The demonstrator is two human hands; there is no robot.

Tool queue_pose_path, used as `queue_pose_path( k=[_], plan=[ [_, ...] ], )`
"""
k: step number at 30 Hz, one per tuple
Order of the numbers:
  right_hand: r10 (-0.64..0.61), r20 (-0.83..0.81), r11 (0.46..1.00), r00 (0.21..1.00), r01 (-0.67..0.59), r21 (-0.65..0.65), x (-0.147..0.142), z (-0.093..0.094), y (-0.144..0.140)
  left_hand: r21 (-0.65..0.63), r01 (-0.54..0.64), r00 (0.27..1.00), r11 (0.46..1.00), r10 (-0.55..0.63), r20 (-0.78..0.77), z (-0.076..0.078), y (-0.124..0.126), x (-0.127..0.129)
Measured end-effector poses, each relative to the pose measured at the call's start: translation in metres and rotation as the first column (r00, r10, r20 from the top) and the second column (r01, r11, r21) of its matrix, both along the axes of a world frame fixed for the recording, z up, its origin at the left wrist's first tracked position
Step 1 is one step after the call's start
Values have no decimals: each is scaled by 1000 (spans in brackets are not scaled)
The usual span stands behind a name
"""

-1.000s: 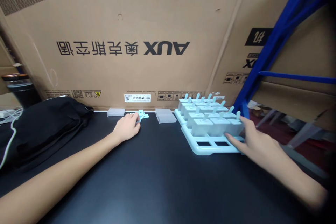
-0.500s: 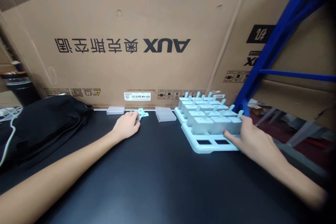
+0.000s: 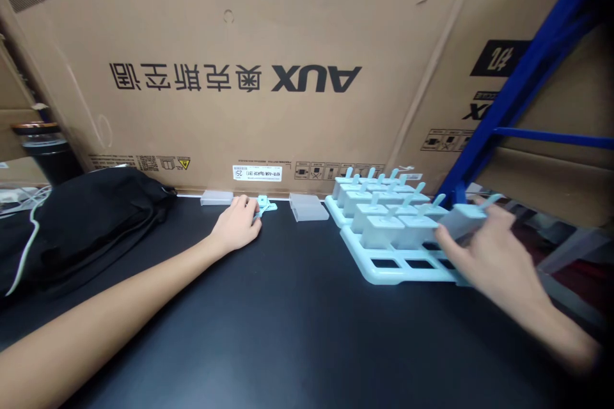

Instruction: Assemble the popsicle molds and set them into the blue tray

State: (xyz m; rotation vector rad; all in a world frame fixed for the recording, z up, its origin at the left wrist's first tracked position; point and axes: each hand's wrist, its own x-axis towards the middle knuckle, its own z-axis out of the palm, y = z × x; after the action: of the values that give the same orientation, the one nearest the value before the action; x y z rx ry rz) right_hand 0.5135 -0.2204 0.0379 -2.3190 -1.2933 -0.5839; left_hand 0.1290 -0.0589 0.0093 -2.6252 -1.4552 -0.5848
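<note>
My right hand (image 3: pixel 499 249) grips a light-blue popsicle mold (image 3: pixel 463 220) with a stick handle, tilted and lifted at the right edge of the mold rack (image 3: pixel 378 273). Several more popsicle molds (image 3: pixel 384 230) stand upright in that rack, their stick handles pointing up. My left hand (image 3: pixel 237 223) rests on the black table near its back edge, fingers bent, thumb apart from the index finger. Light-blue plastic pieces (image 3: pixel 263 206) lie right at its fingertips. I see nothing held in it, though its palm is hidden.
Translucent plastic pieces (image 3: pixel 307 208) lie along the back edge, another (image 3: pixel 215 198) left of my left hand. A black bag (image 3: pixel 96 223) and a dark cup (image 3: pixel 50 153) stand at the left. Behind are a large cardboard box (image 3: pixel 201 121) and a blue metal frame (image 3: pixel 518 89).
My right hand has pulled one popsicle mold out of the rack, moving it right and tilting it. My left hand has stayed beside the light-blue pieces. The camera view has shifted slightly.
</note>
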Motion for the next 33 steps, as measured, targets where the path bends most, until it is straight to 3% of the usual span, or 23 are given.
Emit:
queue_pose_path(
  k=[3, 6, 9, 11, 14, 15, 17, 20, 23, 26, 29, 33],
  plan=[
    [-96, -51, 984, 994, 102, 146, -6, 28, -4, -5, 13, 1000, 1000, -13, 3, -2, 1, -1],
    [45, -47, 969, 998, -32, 246, -30, 74, 2, -10, 32, 999, 999, -32, -4, -4, 0, 0],
    [268, -73, 963, 961, -265, 52, -71, 120, 30, -11, 30, 1000, 999, -30, -8, -2, -1, 0],
    [442, -34, 875, 896, -439, -204, -101, 136, 62, -12, 29, 999, 1000, -29, -13, -1, -2, 0],
    [666, -46, 617, 744, -585, -526, -144, 130, 117, -5, 22, 1000, 1000, -22, -17, 0, -2, 1],
    [715, -6, 557, 700, -573, -601, -157, 122, 134, -1, 14, 1000, 1000, -14, -16, 0, -2, 1],
    [757, 83, 511, 648, -508, -694, -179, 101, 163, 9, -9, 1000, 1000, 10, -11, 0, -2, 1],
    [793, 96, 457, 602, -482, -748, -204, 76, 189, 19, -42, 999, 999, 42, -2, 0, -1, 1],
    [818, 94, 416, 568, -469, -779, -215, 69, 198, 12, -55, 998, 998, 55, 1, -1, -1, 1],
    [821, 78, 387, 566, -451, -805, -217, 77, 197, -23, -59, 998, 998, 59, -5, -2, 0, 1],
    [778, 19, 359, 628, -420, -833, -218, 88, 190, -57, -66, 998, 996, 65, -13, -4, 2, 0],
    [755, 61, 400, 652, -386, -832, -220, 96, 181, -63, -68, 998, 996, 67, -18, -5, 3, 0]
  ],
)
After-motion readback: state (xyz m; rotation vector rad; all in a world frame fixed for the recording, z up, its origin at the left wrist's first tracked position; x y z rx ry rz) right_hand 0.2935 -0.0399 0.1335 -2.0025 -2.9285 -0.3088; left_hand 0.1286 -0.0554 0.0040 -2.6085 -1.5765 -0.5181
